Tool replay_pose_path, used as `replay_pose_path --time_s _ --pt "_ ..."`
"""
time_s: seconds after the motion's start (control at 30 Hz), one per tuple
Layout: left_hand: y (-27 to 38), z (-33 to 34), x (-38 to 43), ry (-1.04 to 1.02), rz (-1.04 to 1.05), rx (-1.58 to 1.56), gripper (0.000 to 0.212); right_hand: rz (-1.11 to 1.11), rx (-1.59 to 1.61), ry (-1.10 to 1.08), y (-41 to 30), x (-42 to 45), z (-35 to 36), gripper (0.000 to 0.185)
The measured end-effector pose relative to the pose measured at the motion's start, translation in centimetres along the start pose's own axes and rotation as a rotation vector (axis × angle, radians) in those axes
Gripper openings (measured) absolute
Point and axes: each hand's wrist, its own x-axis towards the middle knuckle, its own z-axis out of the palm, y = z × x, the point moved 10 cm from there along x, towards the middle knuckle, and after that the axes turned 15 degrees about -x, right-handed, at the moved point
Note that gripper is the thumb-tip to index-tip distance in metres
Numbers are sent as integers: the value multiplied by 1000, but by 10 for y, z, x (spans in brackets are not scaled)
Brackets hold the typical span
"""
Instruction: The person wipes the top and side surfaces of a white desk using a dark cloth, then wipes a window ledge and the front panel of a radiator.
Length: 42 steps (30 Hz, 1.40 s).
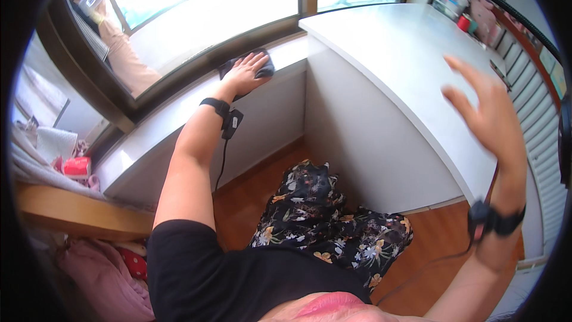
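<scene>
My left hand (247,71) lies flat on a dark cloth (266,69), its fingers spread and pressing it onto the white windowsill (288,52). The cloth sits against the brown window frame (214,56), close to where the sill meets a white countertop (375,40). My right hand (485,103) is raised above the right side of that countertop. Its thumb and fingers are apart and nothing is in them. A black strap with a small device circles each wrist, and the left device (233,124) hangs from a cable.
A red-capped item (464,22) and a clear bin (447,2) stand at the countertop's back right. A white radiator (532,98) runs along the right. At left are a red packet (77,167) and a wooden rail (80,210). Beyond the glass a person (120,49) shows, perhaps reflected.
</scene>
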Motion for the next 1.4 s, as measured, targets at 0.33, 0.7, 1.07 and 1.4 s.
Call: replay_pose_path --time_s 0.33,0.7,1.07,1.4 --pt "20 1 4 68 33 6 69 -29 89 139 0 92 120 62" --pt "33 -21 -14 250 89 3 88 115 324 213 -6 88 131 59" --pt "38 -33 -22 384 169 19 80 -331 476 -190 -97 71 119 56" --pt "20 -10 -16 156 109 -61 85 -641 651 -434 -180 27 74 54"
